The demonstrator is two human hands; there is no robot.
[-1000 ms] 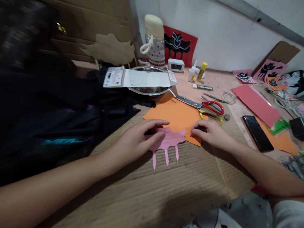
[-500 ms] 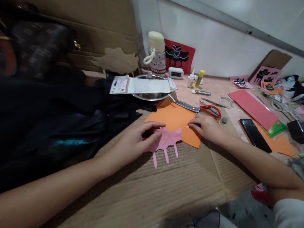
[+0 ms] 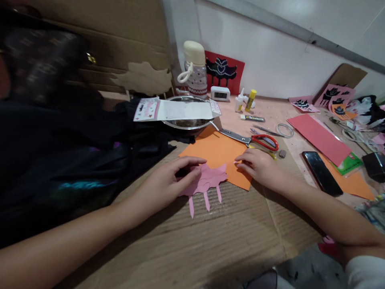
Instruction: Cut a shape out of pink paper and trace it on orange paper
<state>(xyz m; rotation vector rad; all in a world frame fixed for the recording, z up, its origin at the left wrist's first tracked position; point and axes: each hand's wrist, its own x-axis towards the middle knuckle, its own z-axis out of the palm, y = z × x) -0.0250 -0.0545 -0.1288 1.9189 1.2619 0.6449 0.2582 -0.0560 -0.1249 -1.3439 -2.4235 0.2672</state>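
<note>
In the head view, a pink paper cutout (image 3: pixel 207 176) with a wavy outline and three pointed strips lies on the cardboard, partly over an orange sheet (image 3: pixel 215 148). My left hand (image 3: pixel 174 176) rests at its left end, with the thumb on the paper and the other fingers curled at its edge. To the right, over the orange sheet, my right hand (image 3: pixel 260 166) pinches a tiny pink scrap (image 3: pixel 235 162) at its fingertips. Its exact shape is too small to tell. Red-handled scissors (image 3: pixel 264 141) lie just beyond the right hand.
A metal bowl (image 3: pixel 186 125) with a printed card (image 3: pixel 180 109) across it stands behind. Near the wall are a bottle (image 3: pixel 195 70), a white clock (image 3: pixel 220 94) and a glue stick (image 3: pixel 250 100). A phone (image 3: pixel 321 172) lies right; black fabric (image 3: pixel 75 152) is at left.
The view has shifted slightly, so most things appear a little farther left. My right fingers have spread a little around the tiny scrap; my left hand stays on the cutout.
</note>
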